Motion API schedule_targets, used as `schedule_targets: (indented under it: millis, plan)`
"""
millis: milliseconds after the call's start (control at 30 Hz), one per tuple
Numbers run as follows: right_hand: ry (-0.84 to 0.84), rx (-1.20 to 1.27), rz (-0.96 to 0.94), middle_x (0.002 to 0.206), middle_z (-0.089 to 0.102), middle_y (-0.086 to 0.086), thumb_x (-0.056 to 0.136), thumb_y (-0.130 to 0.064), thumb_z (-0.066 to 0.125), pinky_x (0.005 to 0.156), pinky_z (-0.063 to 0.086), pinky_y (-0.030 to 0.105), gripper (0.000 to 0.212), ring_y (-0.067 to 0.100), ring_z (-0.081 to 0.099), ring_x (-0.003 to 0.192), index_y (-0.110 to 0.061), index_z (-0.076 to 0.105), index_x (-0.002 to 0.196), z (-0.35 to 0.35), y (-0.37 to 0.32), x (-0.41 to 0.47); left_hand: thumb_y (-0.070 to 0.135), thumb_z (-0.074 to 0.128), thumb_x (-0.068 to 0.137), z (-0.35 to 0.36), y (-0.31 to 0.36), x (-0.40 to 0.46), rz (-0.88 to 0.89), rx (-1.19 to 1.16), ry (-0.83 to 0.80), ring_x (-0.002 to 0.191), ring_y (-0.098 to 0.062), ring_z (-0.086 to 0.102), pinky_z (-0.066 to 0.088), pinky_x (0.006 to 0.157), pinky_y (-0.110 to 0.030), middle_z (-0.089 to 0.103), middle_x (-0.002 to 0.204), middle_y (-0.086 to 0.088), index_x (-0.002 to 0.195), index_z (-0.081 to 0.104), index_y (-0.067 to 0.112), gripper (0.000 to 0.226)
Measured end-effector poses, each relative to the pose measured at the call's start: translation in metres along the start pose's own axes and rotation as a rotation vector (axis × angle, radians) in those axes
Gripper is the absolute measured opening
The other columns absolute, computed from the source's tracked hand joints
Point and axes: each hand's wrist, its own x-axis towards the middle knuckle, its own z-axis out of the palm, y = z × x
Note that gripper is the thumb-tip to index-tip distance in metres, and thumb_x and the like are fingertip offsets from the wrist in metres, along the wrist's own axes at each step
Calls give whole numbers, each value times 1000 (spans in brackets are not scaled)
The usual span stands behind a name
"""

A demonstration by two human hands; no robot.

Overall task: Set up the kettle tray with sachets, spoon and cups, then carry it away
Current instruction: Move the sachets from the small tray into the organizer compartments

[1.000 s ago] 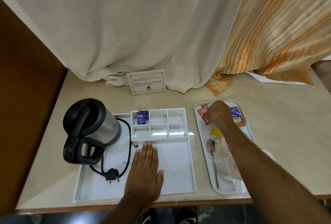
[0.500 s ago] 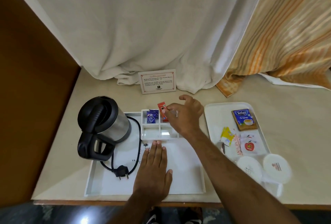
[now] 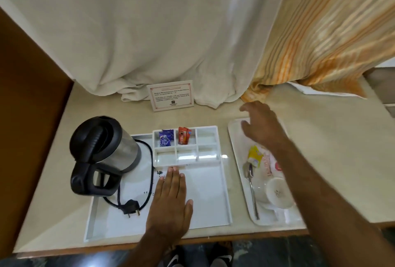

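Two empty hands: left hand (image 3: 170, 200) flat on kettle tray (image 3: 226, 192), right hand (image 3: 259, 125) spread; sachet lettering unreadable.

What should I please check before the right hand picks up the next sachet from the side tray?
1. Right hand free, holding nothing: ok.
2. Left hand flat on the kettle tray, steadying it: ok.
3. Empty compartments left: ok, purple sachets and red sachets fill two; the other four look empty.
4. Yellow sachet reachable on the side tray: ok.
5. Spoon and cup moved over: not ok, both on the side tray.
6. Other sachets under the right arm: cannot tell.
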Motion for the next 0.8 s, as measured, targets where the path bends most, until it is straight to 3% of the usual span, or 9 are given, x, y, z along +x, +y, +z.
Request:
schedule_targets:
  millis: [100,167,267,400,500,633,700,800]
  plan:
    - [-464,-449,86,138,50,3,73,-19,67,93,39,38,72,29,44,122,-28,41,140,-30,54,12,49,32,95,-2,0,-1,-2,3,4,148,-32,4,5,114,-42,13,160,-18,151,15,5,74]
    - [-549,-527,34,135,50,1,68,-19,68,87,39,36,75,27,43,117,-27,42,138,-33,70,12,49,32,94,-3,1,-1,1,4,8,148,-32,6,5,114,-41,14,159,-18,151,17,5,74]
    - [-498,-567,-64,120,52,0,60,-20,71,79,36,37,70,26,43,105,-23,49,126,-22,79,9,50,29,94,-3,1,0,-8,7,3,148,-31,2,3,115,-42,11,160,-17,151,14,6,74]
    - [-539,-569,-24,96,49,-1,52,-19,75,75,28,37,62,23,36,91,-23,52,110,-22,79,15,49,29,94,-3,1,0,-1,7,-3,148,-32,3,6,115,-44,12,160,-18,151,15,5,74]
    - [-538,-590,-37,90,44,-2,51,-19,76,73,28,35,53,21,33,85,-24,56,100,-21,79,19,48,30,93,-3,1,0,1,7,-1,148,-32,5,7,114,-45,13,159,-19,151,17,4,74]
    - [-523,-540,22,81,52,-4,57,-17,77,55,25,25,42,12,40,66,-24,52,90,-25,77,15,49,30,94,-2,0,0,-3,18,-5,148,-32,3,6,115,-44,10,160,-18,151,15,4,74]
    - [-454,-405,34,83,60,-4,56,-30,78,51,31,26,45,14,49,65,-26,48,88,-33,75,12,49,27,94,-3,2,1,-3,22,-19,148,-31,-3,6,115,-46,6,161,-18,152,11,5,74]
    - [-296,178,3,71,67,-8,54,-50,74,50,47,26,41,5,62,62,-33,54,85,-41,45,5,49,28,95,-6,3,1,-13,20,-25,148,-31,-4,6,115,-46,5,161,-18,152,10,5,74]
